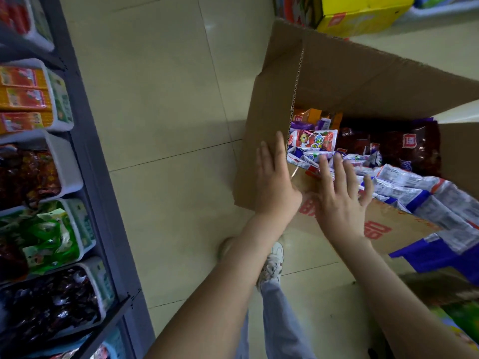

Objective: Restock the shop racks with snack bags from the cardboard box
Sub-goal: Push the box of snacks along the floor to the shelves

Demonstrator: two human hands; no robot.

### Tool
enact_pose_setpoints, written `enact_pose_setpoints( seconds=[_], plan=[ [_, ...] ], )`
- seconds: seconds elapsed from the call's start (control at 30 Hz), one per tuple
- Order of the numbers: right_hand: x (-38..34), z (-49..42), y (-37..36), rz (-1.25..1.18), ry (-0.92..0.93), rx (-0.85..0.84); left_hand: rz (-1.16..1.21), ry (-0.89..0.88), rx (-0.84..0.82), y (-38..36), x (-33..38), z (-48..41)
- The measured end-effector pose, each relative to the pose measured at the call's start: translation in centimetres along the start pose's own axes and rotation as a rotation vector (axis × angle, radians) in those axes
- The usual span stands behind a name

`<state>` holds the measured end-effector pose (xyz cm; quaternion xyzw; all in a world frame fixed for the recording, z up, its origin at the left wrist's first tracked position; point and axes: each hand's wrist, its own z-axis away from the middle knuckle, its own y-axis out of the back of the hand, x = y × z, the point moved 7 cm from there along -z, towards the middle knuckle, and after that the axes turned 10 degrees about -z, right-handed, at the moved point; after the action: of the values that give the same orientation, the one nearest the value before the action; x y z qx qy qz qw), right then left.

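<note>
The cardboard box (363, 81) is sitting open on the tiled floor, across the aisle from the shop rack (85, 151), whose white trays (64, 161) are holding packets. Inside the box, white-and-blue snack bags (313, 141) are piling against its left wall and spilling over its near edge, and dark red bags (404, 151) are lying toward the far right corner.

The left hand (274, 182) is lying flat, fingers straight, on the outside of the left flap. The right hand (339, 198) is reaching in with fingers spread over the white bags, gripping nothing.

In my judgement, the right hand should be closing on a few bags together near the left wall while the left is pressing the flap outward, since loose, glossy packets are likely to slide.

A yellow carton (363, 14) is standing beyond the box's far corner, and a blue bin (435, 257) is crowding its near right edge. The raised flaps are narrowing the reach.
</note>
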<state>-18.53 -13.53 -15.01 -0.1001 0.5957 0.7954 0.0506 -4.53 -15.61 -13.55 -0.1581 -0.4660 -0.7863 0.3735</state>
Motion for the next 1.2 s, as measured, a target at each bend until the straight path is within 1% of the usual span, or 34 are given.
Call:
enact_pose_setpoints(
  seconds=[0.03,0.13,0.17,0.23,0.37,0.43,0.53,0.63,0.73,0.93,0.97,1.07,1.1,1.17,1.2],
  plan=[
    [0.5,1.1,-0.4,-0.001,-0.049,0.018,-0.018,-0.017,-0.002,-0.7,0.8,-0.5],
    [2.3,2.7,-2.5,-0.026,-0.145,-0.02,-0.076,-0.073,-0.017,-2.3,3.1,-1.6],
    [2.9,2.4,-3.0,-0.031,-0.16,-0.042,-0.097,-0.095,-0.011,-2.7,3.8,-1.9],
    [4.2,1.2,-3.8,-0.068,-0.207,-0.143,-0.137,-0.124,0.002,-3.4,5.2,-2.5],
    [6.7,-0.7,-4.0,-0.042,-0.275,-0.217,-0.218,-0.118,-0.017,-4.8,7.7,-3.7],
    [7.6,-1.3,-4.1,-0.065,-0.287,-0.272,-0.26,-0.112,-0.012,-5.4,8.7,-4.3],
    [8.7,-2.1,-3.9,-0.147,-0.308,-0.303,-0.313,-0.101,-0.024,-6.1,10.0,-5.3],
    [9.3,-3.3,-3.1,-0.232,-0.316,-0.315,-0.364,-0.092,-0.024,-6.8,11.4,-6.7],
    [10.6,-4.4,-2.7,-0.263,-0.324,-0.278,-0.402,-0.115,-0.008,-7.6,13.3,-7.9],
    [13.6,-6.1,-2.2,-0.32,-0.335,-0.322,-0.429,-0.161,-0.016,-8.5,16.4,-9.5],
    [14.0,-6.3,-2.1,-0.34,-0.32,-0.301,-0.436,-0.173,-0.011,-8.5,16.7,-9.7],
    [14.8,-5.9,-1.2,-0.348,-0.264,-0.064,-0.457,-0.199,0.025,-8.9,17.4,-9.7],
    [15.0,-5.5,-0.7,-0.357,-0.257,0.012,-0.453,-0.199,0.048,-9.0,17.5,-9.6],
    [14.8,-4.7,0.0,-0.365,-0.245,0.112,-0.436,-0.192,0.112,-9.1,17.1,-9.6],
    [14.2,-4.4,0.3,-0.378,-0.272,0.161,-0.431,-0.191,0.144,-9.2,16.8,-9.6]
  ],
)
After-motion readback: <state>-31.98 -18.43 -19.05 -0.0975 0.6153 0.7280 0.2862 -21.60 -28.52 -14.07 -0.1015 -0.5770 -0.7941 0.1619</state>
